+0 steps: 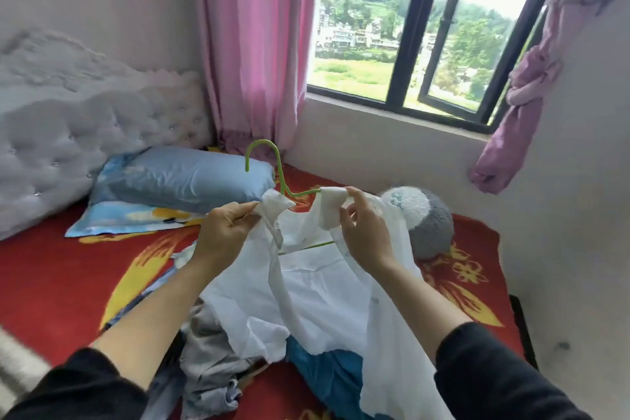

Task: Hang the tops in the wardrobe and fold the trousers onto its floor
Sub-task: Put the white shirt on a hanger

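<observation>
Work looks early: at frame centre we seem to be fitting a white top [324,286] onto a green hanger [264,150]. The left hand [223,233] and right hand [368,235] each pinch a shoulder in their fingers. More clothes [211,355] lie heaped on the bed [51,283] at the bottom. No wardrobe shows, so hanging and folding remain.

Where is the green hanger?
Head view, centre: green hanger threaded into the white top held by left hand and right hand, hook beside the blue pillow.
</observation>
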